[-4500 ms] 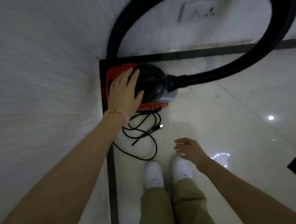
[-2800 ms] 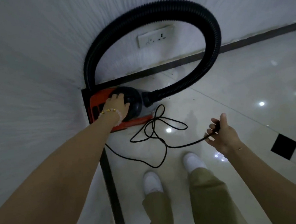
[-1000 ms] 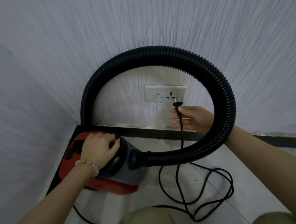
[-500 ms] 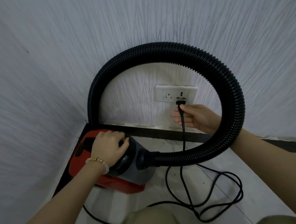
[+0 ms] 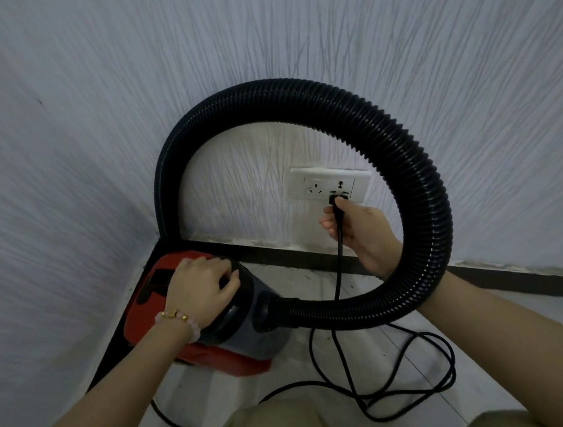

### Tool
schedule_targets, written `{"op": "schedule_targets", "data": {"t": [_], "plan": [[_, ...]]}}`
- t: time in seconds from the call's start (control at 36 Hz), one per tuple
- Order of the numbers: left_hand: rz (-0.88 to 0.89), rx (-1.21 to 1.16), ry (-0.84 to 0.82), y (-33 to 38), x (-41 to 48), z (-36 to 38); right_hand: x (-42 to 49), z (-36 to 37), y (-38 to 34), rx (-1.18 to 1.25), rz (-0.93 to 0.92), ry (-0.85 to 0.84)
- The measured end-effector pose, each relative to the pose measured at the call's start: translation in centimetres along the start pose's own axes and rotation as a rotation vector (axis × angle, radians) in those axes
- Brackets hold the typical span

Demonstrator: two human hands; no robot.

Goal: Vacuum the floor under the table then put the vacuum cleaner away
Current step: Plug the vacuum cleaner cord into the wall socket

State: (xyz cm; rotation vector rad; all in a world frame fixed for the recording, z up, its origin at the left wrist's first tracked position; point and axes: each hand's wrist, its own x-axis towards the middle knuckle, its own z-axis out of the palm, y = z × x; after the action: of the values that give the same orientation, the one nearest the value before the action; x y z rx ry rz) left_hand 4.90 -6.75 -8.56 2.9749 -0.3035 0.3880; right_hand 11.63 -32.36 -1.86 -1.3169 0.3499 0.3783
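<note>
Power hookup looks like the step in hand: right hand (image 5: 357, 231) pinches the plug (image 5: 336, 197) at the wall socket (image 5: 318, 184), left hand (image 5: 200, 286) grips the vacuum cleaner (image 5: 237, 338) on the floor (image 5: 502, 374) in the corner. Next move likely calls for pushing the plug squarely home

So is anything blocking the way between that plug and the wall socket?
Nothing visible. The right hand holds the plug right at the socket, at its right-hand outlet. The black hose loops around that spot and crosses the forearm, but no part of it lies between plug and socket.
</note>
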Motion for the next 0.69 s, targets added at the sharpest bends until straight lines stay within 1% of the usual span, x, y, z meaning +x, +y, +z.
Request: {"op": "schedule_targets", "data": {"t": [0.25,0.47,0.58,0.69], "plan": [[-0.006,0.007,-0.002,0.1,-0.1,0.1,-0.2,0.6,-0.3,0.033,0.013,0.034],[0.025,0.029,0.006,0.2,-0.3,0.2,-0.2,0.7,0.1,0.011,-0.034,0.051],[0.046,0.012,0.012,0.3,-0.5,0.0,-0.3,1.2,0.0,0.054,-0.058,0.054],[0.065,0.025,0.015,0.5,-0.6,-0.1,-0.3,1.0,0.2,0.003,-0.082,0.062]]}}
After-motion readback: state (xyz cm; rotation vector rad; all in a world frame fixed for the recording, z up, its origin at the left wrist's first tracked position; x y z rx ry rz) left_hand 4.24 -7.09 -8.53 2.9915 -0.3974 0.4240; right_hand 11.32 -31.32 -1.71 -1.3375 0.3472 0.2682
